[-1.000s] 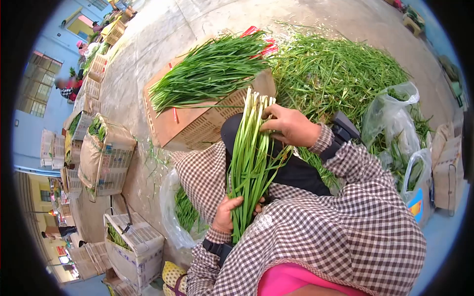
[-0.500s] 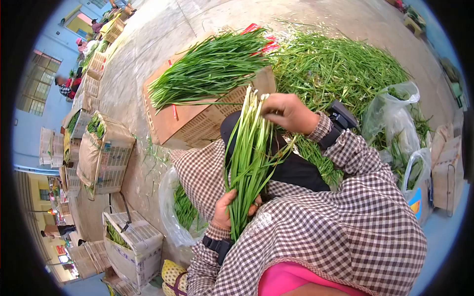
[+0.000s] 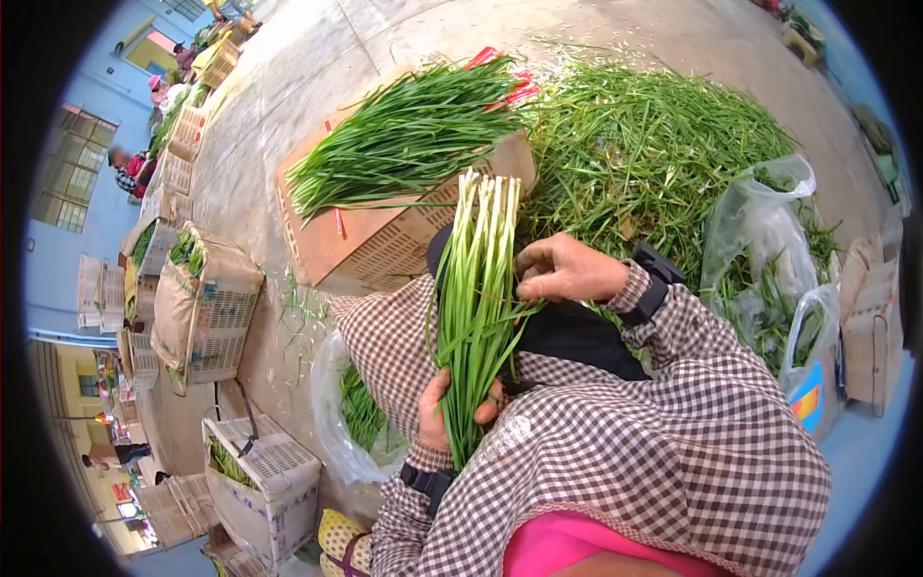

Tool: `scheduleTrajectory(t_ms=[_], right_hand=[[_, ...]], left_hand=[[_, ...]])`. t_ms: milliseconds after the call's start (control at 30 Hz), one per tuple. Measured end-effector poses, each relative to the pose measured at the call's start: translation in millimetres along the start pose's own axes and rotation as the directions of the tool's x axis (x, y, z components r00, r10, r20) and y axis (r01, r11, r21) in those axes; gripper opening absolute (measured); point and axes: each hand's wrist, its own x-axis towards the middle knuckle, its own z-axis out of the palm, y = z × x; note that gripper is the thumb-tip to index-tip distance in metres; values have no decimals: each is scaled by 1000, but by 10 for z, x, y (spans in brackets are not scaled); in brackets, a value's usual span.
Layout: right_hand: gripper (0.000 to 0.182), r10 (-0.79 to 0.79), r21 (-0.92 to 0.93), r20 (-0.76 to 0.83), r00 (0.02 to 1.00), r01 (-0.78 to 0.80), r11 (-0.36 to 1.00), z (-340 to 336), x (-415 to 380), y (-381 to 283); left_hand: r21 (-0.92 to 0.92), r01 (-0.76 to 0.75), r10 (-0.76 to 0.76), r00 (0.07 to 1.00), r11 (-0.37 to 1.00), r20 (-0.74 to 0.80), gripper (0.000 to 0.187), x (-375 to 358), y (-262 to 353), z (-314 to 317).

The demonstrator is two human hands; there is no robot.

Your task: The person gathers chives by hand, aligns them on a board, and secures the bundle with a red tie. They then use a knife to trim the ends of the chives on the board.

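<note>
My left hand (image 3: 445, 409) is wrapped round the lower green part of a bunch of long leafy stalks (image 3: 473, 288), whose white ends point up. At the bunch's right side, my right hand (image 3: 569, 269) pinches a leaf that sticks out. Beyond the bunch, a pile of neatly laid green stalks (image 3: 404, 135) rests on brown cardboard (image 3: 317, 240) over a crate. A large heap of loose, tangled leaves (image 3: 663, 144) lies on the floor at the right.
Clear plastic bags (image 3: 764, 231) stand at the right, and another bag (image 3: 336, 423) holds greens at my left. Crates with greens (image 3: 226, 317) (image 3: 274, 471) line the left side. Several people are far off at the upper left.
My right hand has moved down from the white ends to the side of the bunch. Loose leaves that stuck out at the right have gone, and the bunch stands more upright.
</note>
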Motion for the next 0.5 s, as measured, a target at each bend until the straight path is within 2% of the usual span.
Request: scheduleTrajectory(t_ms=[67, 100, 200, 233, 267, 333, 367, 400, 433, 467, 500], right_hand=[[34, -170, -283, 9, 985, 165, 945, 74, -13, 71], [29, -126, -362, 17, 992, 124, 924, 138, -36, -30], [20, -211, -384, 7, 978, 197, 902, 244, 31, 126], [16, -306, -325, -33, 952, 279, 904, 272, 10, 112], [16, -304, -323, -28, 952, 280, 904, 289, -45, 79], [14, -303, -236, -59, 951, 282, 930, 302, -173, -96], [12, -392, -106, -2, 920, 390, 915, 276, -174, -90], [12, -390, -108, -5, 921, 387, 916, 210, -212, -122], [10, -270, 119, -25, 962, 271, 955, 114, -265, -187], [9, -149, 341, -17, 989, 146, 929, 6, -295, -230], [10, -211, 473, -87, 974, 227, 851, -141, -284, -171]], left_hand=[[-19, -8, 8, 1000, 1000, 11, 49, 9, 0, 7], [6, -8, 8, 1000, 1000, 0, 51, 5, 1, -18], [97, -48, 49, 999, 994, -1, 53, -32, -27, 8], [160, -93, 92, 996, 983, 13, 56, -43, -34, 20], [158, -98, 98, 995, 983, 10, 56, -56, -32, 19], [460, -99, 101, 995, 882, 21, 61, -47, 8, 22], [470, -62, 85, 996, 880, -28, 58, -53, 42, 92], [469, -59, 80, 996, 881, -26, 58, -52, 59, 96], [496, -35, 67, 997, 868, -47, 54, -49, 76, 100], [524, -12, 55, 996, 852, -67, 51, -41, 92, 105], [461, -25, 64, 996, 887, -68, 45, -38, 87, 68]])
